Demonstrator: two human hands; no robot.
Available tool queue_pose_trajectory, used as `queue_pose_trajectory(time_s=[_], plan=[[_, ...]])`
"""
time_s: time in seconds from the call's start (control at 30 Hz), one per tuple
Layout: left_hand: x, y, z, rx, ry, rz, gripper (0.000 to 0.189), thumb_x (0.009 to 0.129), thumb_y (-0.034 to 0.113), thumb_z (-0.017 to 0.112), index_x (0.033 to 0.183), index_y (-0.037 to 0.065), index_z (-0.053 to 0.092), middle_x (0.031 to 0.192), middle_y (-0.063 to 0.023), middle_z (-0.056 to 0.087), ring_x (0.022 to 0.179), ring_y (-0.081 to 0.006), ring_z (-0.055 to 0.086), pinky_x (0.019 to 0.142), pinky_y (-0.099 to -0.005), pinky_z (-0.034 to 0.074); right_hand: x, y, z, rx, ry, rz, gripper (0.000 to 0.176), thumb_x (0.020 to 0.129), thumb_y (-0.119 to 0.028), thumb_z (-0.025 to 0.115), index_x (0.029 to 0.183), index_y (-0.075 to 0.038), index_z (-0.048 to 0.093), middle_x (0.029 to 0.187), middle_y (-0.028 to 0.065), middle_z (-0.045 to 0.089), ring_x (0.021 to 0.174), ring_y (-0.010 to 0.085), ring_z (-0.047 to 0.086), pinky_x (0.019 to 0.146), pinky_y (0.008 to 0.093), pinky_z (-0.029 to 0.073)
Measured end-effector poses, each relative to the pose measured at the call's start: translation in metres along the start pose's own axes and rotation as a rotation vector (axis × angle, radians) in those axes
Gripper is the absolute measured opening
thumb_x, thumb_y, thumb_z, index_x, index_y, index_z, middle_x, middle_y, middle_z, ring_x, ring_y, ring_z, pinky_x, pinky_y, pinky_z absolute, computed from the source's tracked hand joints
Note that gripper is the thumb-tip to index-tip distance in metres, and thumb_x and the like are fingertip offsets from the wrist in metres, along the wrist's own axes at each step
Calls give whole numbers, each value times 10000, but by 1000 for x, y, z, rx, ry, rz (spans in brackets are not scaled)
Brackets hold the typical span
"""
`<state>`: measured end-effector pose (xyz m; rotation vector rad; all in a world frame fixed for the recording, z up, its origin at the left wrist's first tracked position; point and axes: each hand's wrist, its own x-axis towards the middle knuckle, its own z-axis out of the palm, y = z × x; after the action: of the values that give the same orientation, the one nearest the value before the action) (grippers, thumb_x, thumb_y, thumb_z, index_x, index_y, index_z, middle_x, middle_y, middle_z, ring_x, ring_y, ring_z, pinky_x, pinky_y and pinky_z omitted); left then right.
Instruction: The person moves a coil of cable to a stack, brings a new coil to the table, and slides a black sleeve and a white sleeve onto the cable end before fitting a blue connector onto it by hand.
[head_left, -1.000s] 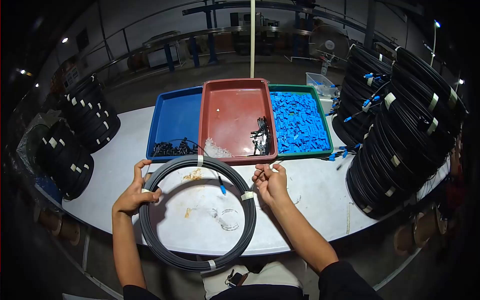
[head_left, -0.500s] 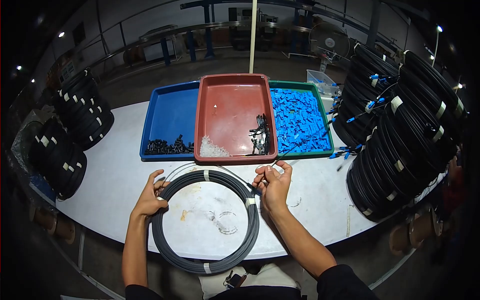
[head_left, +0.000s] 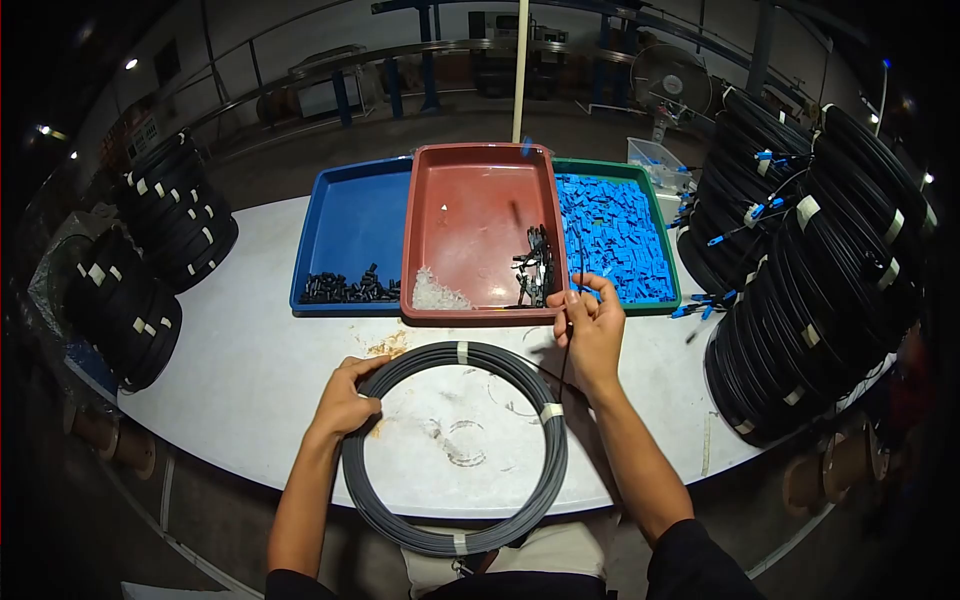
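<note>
A coil of dark grey cable (head_left: 352, 470), bound with white tape in several places, overhangs the table's front edge. My left hand (head_left: 347, 400) is closed on the coil's upper left side, thumb over the inner edge. My right hand (head_left: 595, 335) is raised to the right of the coil, just before the red tray. Its thumb and fingers pinch a loose length of cable (head_left: 562, 372) that rises from the coil's right side. A small blue piece (head_left: 526, 147), smeared by motion, shows over the red tray's far rim.
The red tray (head_left: 480, 205) holds clear bits and black parts. Beside it, a blue tray (head_left: 355, 215) contains black pieces, and a green tray (head_left: 672, 285) blue connectors. Finished-looking cable coils stack up left (head_left: 125, 310) and right (head_left: 775, 350), the right ones with blue connector ends sticking out.
The coil has shifted right and slightly towards me along with my left hand. My right hand has moved right and up, pulling the loose cable more upright.
</note>
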<state>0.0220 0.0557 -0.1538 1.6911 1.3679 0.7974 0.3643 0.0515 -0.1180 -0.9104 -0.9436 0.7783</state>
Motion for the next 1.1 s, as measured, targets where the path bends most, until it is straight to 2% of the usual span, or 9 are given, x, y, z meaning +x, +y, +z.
queue_pose_trajectory(time_s=[0.17,0.37,0.4,0.47,0.57,0.77,0.9,1.0,1.1], plan=[[-1,11,25,181,4,37,783,569,-45,658,1346,47,655,1092,-108,574,1032,-239,607,963,-296,468,19,9,-6,-99,-46,0,199,1050,-81,542,1225,3,497,872,120,714,511,39,473,437,203,362],[-3,39,53,140,65,110,751,716,40,769,1432,48,543,1227,-164,604,1099,-254,645,1021,-333,489,19,4,-4,-321,-19,-78,163,1012,-50,580,1155,29,575,869,120,754,827,123,703,757,253,538],[-1,39,56,168,75,165,743,779,157,819,1447,51,511,1299,-201,561,1175,-300,603,1024,-382,496,18,7,-5,-322,-19,-79,163,1012,-50,580,1155,29,575,869,120,754,827,123,703,757,253,538],[5,42,59,272,178,289,752,793,181,818,1457,46,490,1348,-220,523,1235,-331,558,1032,-407,492,16,15,-10,-252,-55,-244,150,1032,-109,606,1148,-14,605,850,58,729,563,-1,451,493,191,311],[14,75,56,387,378,575,779,814,182,796,1485,37,429,1502,-259,401,1395,-428,407,1139,-488,362,11,12,-15,-219,-116,-223,128,1027,-69,580,1111,19,620,848,86,739,817,108,692,751,253,537],[56,102,46,565,425,925,791,800,139,805,1495,117,427,1547,-190,410,1388,-384,438,1114,-473,354,7,4,-24,-60,-228,-184,144,1049,-115,578,1123,-3,631,833,55,712,625,25,513,551,188,378],[76,94,41,623,343,1057,606,862,36,731,1420,106,506,1338,-183,616,1145,-328,649,939,-447,503,12,3,-32,35,-251,-94,136,1062,-109,552,1116,-8,626,832,43,695,578,25,466,519,191,348],[71,86,39,400,85,837,525,780,-112,720,1267,69,643,1141,-143,722,898,-301,750,760,-355,626,18,14,-34,98,-295,-46,135,1067,-104,537,1117,-9,619,842,47,696,589,31,484,525,188,360],[73,76,35,346,108,803,509,780,-146,687,1251,45,662,1159,-161,710,938,-298,748,789,-353,624,27,26,-41,-102,-228,113,136,1069,-74,506,1109,-11,620,859,51,696,605,36,499,542,193,394]])
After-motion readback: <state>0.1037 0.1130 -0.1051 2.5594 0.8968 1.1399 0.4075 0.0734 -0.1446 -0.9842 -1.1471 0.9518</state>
